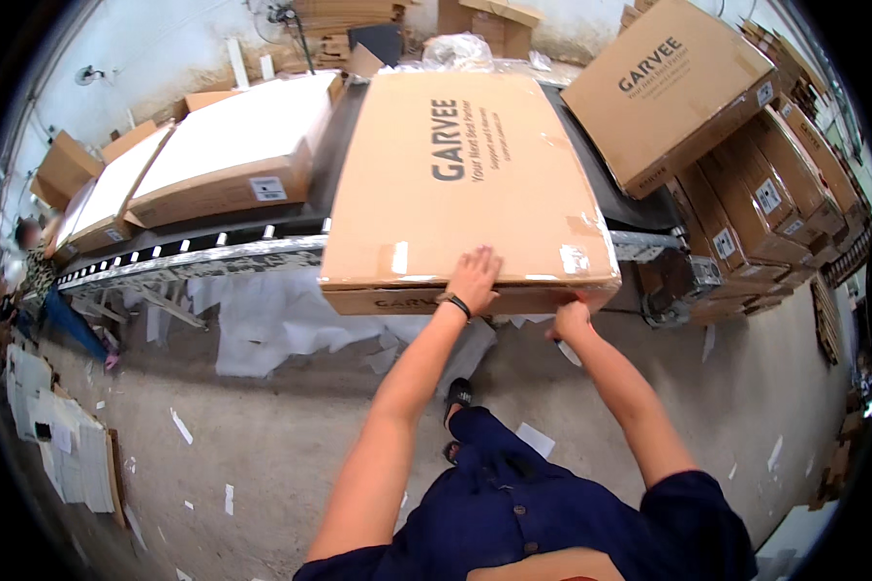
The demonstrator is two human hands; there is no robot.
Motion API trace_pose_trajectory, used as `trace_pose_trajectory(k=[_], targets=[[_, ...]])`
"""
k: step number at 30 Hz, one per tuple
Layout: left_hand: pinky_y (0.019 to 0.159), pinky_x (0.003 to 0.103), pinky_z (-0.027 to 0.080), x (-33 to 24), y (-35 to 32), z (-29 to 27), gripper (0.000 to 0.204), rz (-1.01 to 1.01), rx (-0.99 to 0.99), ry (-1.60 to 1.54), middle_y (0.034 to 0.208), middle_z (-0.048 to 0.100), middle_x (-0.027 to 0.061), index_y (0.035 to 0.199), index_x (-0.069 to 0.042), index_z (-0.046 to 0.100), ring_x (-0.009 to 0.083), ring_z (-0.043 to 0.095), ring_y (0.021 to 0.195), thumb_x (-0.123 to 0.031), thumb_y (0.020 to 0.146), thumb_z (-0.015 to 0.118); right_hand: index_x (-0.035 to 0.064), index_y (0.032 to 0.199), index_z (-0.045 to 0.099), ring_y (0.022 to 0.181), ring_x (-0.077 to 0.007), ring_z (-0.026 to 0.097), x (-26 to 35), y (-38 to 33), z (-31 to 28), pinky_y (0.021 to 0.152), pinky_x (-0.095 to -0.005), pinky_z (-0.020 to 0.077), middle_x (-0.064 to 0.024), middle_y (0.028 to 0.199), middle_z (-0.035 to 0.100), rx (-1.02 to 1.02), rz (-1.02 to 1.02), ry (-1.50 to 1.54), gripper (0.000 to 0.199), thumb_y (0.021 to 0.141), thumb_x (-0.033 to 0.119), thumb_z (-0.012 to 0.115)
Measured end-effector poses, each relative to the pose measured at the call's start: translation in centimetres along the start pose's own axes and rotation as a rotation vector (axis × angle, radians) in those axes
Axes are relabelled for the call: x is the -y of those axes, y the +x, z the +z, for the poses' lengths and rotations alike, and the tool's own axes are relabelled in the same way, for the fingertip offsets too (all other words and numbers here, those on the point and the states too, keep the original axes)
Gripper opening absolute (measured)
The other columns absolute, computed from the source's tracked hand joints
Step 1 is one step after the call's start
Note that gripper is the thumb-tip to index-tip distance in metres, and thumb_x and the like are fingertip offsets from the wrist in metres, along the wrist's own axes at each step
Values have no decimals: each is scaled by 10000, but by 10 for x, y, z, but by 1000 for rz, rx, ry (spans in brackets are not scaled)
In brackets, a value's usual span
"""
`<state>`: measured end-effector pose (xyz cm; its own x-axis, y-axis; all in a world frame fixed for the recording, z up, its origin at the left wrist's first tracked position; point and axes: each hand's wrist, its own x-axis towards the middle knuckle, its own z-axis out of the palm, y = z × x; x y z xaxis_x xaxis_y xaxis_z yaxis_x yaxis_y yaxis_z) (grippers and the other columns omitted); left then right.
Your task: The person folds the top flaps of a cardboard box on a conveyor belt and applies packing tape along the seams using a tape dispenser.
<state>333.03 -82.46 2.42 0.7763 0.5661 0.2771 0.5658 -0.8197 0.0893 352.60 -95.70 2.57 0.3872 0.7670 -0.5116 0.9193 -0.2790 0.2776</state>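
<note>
A large flat brown carton (397, 194) with dark printing lies across the conveyor in front of me, its near end overhanging the conveyor's edge. Clear tape shines along its edges and corners. My left hand (474, 279) rests on the near top edge, palm down, fingers stretched out. Beside the near side, close to the right corner, my right hand (573, 320) is closed. A pale, dark-edged piece shows below that fist; what it is I cannot make out.
Open cartons with white contents (237, 131) stand farther left on the conveyor (194, 254). Another carton (673, 92) leans at the right over stacked cartons (746, 213). White foam sheets (262, 324) hang beneath; paper scraps litter the floor (291, 436). A person (58, 300) stands far left.
</note>
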Motion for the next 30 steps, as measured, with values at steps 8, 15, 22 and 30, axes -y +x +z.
trace_pose_trajectory(k=[8, 15, 22, 30], targets=[[1000, 651, 184, 156, -120, -95, 1096, -387, 251, 131, 1459, 214, 127, 1388, -167, 274, 345, 210, 1336, -394, 471, 829, 52, 1180, 564, 1037, -157, 538, 69, -110, 89, 900, -318, 420, -54, 1130, 588, 448, -54, 1906, 409, 867, 308, 507], [1007, 416, 363, 211, -168, -74, 960, -196, -164, -268, 1387, 340, 155, 1318, -56, 367, 350, 312, 1287, -219, 492, 829, 58, 1285, 467, 1015, -274, 564, 166, -107, -203, 870, -361, 431, -177, 1150, 550, -758, -620, 1424, 614, 745, 294, 638], [951, 385, 429, 221, -166, -56, 963, -114, -289, -262, 1388, 351, 136, 1314, -57, 387, 373, 300, 1291, -228, 475, 828, 99, 1125, 598, 939, -361, 593, 258, -51, -226, 841, -423, 464, -237, 1001, 610, -394, -119, 715, 618, 674, 522, 596], [1009, 536, 301, 210, -166, -66, 866, -83, -197, -372, 1392, 347, 108, 1315, -93, 404, 389, 268, 1298, -233, 558, 799, 136, 1094, 616, 869, -336, 621, 260, -31, -259, 778, -414, 488, -196, 928, 640, -254, -13, 691, 550, 672, 488, 594]])
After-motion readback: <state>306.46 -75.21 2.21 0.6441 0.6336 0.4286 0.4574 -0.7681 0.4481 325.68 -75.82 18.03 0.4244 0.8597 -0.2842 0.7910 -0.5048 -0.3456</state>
